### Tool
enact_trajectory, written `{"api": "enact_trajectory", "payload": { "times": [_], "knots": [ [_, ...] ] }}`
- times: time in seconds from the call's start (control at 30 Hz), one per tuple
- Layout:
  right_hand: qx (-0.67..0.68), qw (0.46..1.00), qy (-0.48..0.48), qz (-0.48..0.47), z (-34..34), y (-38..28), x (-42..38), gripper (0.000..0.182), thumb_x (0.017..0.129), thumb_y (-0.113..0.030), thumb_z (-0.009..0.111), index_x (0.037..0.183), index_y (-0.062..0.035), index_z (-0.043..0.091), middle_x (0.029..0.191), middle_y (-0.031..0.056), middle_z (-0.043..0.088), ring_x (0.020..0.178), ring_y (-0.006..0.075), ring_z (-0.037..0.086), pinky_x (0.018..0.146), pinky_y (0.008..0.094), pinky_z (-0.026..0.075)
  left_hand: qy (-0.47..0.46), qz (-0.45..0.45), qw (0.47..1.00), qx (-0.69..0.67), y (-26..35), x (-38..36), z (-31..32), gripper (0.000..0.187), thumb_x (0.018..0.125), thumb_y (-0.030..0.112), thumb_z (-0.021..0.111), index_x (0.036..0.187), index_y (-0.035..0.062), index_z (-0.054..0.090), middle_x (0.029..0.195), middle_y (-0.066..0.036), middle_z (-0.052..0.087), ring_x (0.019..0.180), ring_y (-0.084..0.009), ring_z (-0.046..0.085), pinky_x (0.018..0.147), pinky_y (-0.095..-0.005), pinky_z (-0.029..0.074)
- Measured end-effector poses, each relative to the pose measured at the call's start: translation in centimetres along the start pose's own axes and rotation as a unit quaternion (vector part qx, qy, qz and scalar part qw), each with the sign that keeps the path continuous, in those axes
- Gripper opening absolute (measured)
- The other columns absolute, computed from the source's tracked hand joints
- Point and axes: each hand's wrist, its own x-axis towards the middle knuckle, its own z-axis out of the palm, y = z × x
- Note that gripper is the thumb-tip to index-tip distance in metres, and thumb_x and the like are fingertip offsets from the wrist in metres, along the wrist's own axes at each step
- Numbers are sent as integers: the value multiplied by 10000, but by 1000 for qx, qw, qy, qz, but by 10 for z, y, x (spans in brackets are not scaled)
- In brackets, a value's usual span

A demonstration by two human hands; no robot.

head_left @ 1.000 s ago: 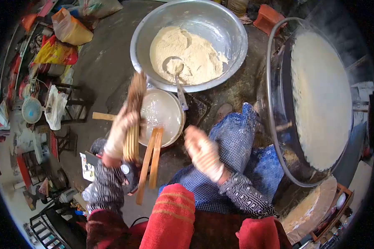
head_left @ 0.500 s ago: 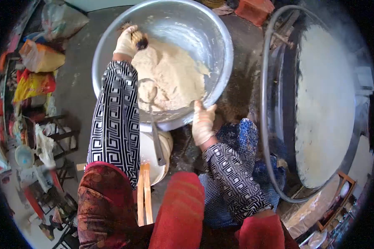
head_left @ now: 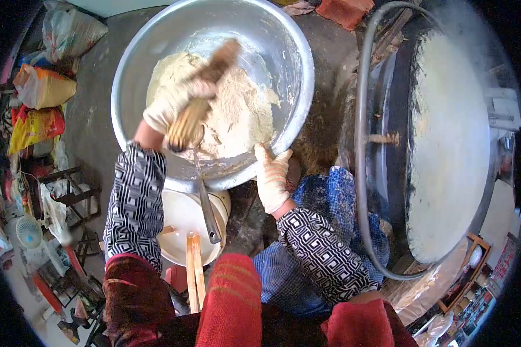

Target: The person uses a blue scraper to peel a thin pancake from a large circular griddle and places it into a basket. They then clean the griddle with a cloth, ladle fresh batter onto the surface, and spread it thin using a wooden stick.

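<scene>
My left hand [head_left: 179, 104], in a whitish glove, is wrapped round a brush [head_left: 221, 61] of bundled bristles, blurred by motion, over the left part of a large metal basin [head_left: 304, 87]. Pale, thick dough-like paste [head_left: 243, 115] lies in the basin. My right hand [head_left: 272, 176], also gloved, grips the basin's near rim, thumb and fingers on it. A ladle [head_left: 207, 211] leans over the same rim with its handle toward me; its bowl end is partly hidden near the brush.
A white bucket [head_left: 221, 202] with wooden sticks [head_left: 195, 272] stands below the basin. At the right is a big steaming pan [head_left: 451, 156] with a curved metal rail [head_left: 362, 144]. Bags [head_left: 43, 87] and a small fan [head_left: 30, 231] are at the left.
My left hand has come down toward the near side of the basin, and the brush has turned. My right hand stays at the rim. The whole view has shifted slightly.
</scene>
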Motion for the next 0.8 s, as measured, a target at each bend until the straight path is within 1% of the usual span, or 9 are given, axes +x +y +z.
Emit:
{"api": "enact_trajectory", "payload": {
  "times": [0.1, 0.23, 0.3, 0.43, 0.5, 0.57, 0.63, 0.7, 0.8],
  "knots": [
    [46, 999, -17, -2, -4, -13, -1, 829, 851, -310, 719, 1344, 125, 214, 1176, 232, 540, 997, 271, 544, 891, 337, 459, 134, 90, 987, 3, 8, 48, -34, 661, 809, 207, 723, 1348, -26, 418, 827, -97, 624, 665, -191, 635, 520, -284, 553],
    [67, 997, 7, 40, 0, -27, -2, 756, 825, -268, 739, 1297, 100, 276, 1132, 231, 564, 974, 274, 549, 890, 365, 447, 165, 43, 985, 1, -1, 120, -61, 285, 823, 204, 688, 990, 2, 577, 781, -98, 619, 608, -197, 612, 489, -306, 539],
    [35, 998, 3, 47, 0, -32, -3, 735, 818, -264, 743, 1282, 86, 293, 1110, 229, 573, 963, 273, 548, 887, 370, 444, 49, -72, 996, -22, -5, 134, -22, 301, 823, 210, 691, 1019, 3, 593, 786, -99, 628, 567, -219, 611, 472, -317, 539],
    [47, 998, -1, 37, -1, -38, -5, 681, 825, -276, 734, 1227, 84, 319, 1098, 227, 572, 948, 284, 547, 893, 370, 444, -119, -29, 952, 279, -22, 99, 64, 454, 796, 251, 709, 1151, -5, 588, 862, -134, 647, 779, -209, 648, 648, -383, 565],
    [45, 998, -6, 40, 2, -22, -1, 700, 827, -291, 731, 1233, 92, 308, 1107, 232, 571, 954, 289, 554, 896, 367, 446, -255, -90, 939, 210, -37, 62, 58, 575, 791, 236, 710, 1273, -15, 521, 933, -147, 652, 844, -191, 644, 668, -385, 563],
    [41, 998, -13, 39, 2, -12, 4, 719, 830, -307, 728, 1238, 100, 298, 1116, 237, 571, 959, 295, 560, 899, 364, 447, -269, 71, 906, 319, -37, 20, 32, 676, 797, 215, 712, 1368, -12, 428, 971, -136, 652, 786, -171, 652, 607, -339, 567],
    [41, 996, -67, 30, 0, -6, 3, 806, 826, -368, 724, 1267, 122, 259, 1127, 252, 579, 976, 312, 577, 896, 361, 455, -155, -62, 979, 115, -12, -29, 23, 697, 801, 226, 711, 1384, -2, 405, 933, -110, 648, 687, -154, 639, 550, -292, 553],
    [32, 998, -42, 34, 1, -16, -1, 695, 823, -327, 731, 1221, 71, 323, 1110, 212, 590, 962, 272, 578, 876, 354, 463, -16, -88, 992, 85, 6, -43, 0, 636, 813, 222, 697, 1357, 10, 445, 890, -93, 632, 655, -137, 615, 542, -282, 545],
    [12, 999, -20, 41, 1, -14, 2, 582, 816, -294, 741, 1156, 20, 388, 1089, 177, 603, 946, 240, 582, 851, 354, 472, 131, 19, 989, 64, 16, -15, -31, 485, 820, 211, 693, 1226, 6, 525, 811, -86, 609, 621, -167, 606, 509, -295, 540]
  ]
}}
